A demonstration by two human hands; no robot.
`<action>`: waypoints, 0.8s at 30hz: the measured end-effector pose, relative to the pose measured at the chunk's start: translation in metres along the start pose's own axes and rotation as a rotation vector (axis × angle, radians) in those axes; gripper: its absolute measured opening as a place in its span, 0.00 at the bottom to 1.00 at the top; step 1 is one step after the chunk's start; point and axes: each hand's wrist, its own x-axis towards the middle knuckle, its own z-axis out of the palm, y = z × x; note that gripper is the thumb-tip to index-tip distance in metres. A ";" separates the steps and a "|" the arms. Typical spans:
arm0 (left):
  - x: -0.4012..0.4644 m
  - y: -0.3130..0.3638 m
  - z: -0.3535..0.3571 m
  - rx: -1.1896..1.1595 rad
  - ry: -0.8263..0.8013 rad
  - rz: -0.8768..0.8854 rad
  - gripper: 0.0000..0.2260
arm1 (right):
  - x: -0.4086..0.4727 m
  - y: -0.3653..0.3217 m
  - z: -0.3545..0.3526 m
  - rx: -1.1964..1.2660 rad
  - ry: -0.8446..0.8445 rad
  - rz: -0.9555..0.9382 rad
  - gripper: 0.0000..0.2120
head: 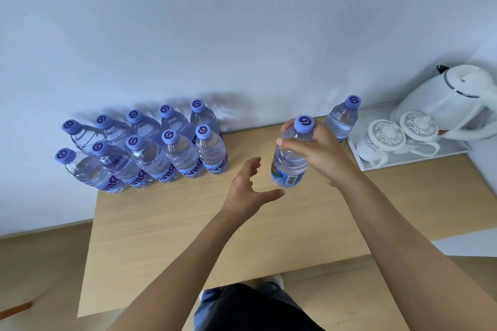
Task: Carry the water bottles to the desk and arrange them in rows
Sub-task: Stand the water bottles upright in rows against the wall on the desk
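Head view: my right hand point(320, 153) grips a bottle point(289, 166) by its shoulder just under the cap, held above the surface point(166, 223), right of centre. My left hand point(248, 191) is open, fingers spread, just below and left of the bottle's base, holding nothing. Ten bottles already stand in two rows point(150, 148) of five at the back left, packed touching each other. One stray bottle point(343, 118) stands alone at the back right, just beside the tray point(408, 161) with the cups point(387, 137) and kettle point(457, 105). Risks as I see them: a top-only grip lets the body swing, so setting it down tilted could tip it. Sliding it in next to the packed rows could knock the end bottle point(212, 152) and domino the line. The front row sits near the left edge, so a fall there likely goes to the floor. Reaching for the stray, my arm passes near the cups and kettle.
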 end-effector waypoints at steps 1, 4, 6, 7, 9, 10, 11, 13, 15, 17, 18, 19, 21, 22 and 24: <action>-0.002 0.005 -0.005 -0.010 -0.025 0.020 0.40 | -0.004 -0.011 0.003 0.004 -0.036 -0.010 0.09; -0.011 0.021 -0.016 -0.083 -0.118 0.098 0.39 | -0.017 -0.046 0.015 0.026 -0.115 -0.052 0.06; -0.019 0.031 -0.025 -0.164 -0.148 0.144 0.36 | -0.025 -0.067 0.024 0.059 -0.163 -0.076 0.06; -0.023 0.035 -0.029 -0.202 -0.143 0.164 0.35 | -0.029 -0.077 0.028 0.080 -0.183 -0.085 0.08; -0.032 0.042 -0.037 -0.256 -0.121 0.191 0.33 | -0.034 -0.095 0.037 0.109 -0.197 -0.096 0.11; -0.037 0.045 -0.042 -0.271 -0.114 0.199 0.32 | -0.036 -0.103 0.041 0.111 -0.185 -0.103 0.10; -0.042 0.048 -0.046 -0.284 -0.111 0.205 0.30 | -0.038 -0.110 0.045 0.109 -0.167 -0.111 0.09; -0.052 0.053 -0.056 -0.299 -0.115 0.223 0.25 | -0.041 -0.122 0.053 0.097 -0.136 -0.137 0.08; -0.060 0.058 -0.065 -0.300 -0.133 0.249 0.23 | -0.044 -0.132 0.060 0.093 -0.123 -0.169 0.10; -0.067 0.065 -0.075 -0.300 -0.153 0.274 0.21 | -0.046 -0.141 0.067 0.090 -0.126 -0.202 0.10; -0.070 0.068 -0.080 -0.302 -0.164 0.284 0.21 | -0.047 -0.145 0.070 0.086 -0.133 -0.216 0.10; -0.073 0.071 -0.085 -0.301 -0.176 0.291 0.21 | -0.047 -0.149 0.072 0.084 -0.141 -0.223 0.11; -0.079 0.075 -0.093 -0.290 -0.195 0.294 0.21 | -0.047 -0.155 0.076 0.090 -0.179 -0.227 0.14; -0.081 0.076 -0.097 -0.291 -0.201 0.290 0.21 | -0.047 -0.157 0.078 0.100 -0.213 -0.228 0.15; -0.085 0.077 -0.104 -0.295 -0.204 0.275 0.21 | -0.046 -0.160 0.081 0.130 -0.269 -0.229 0.12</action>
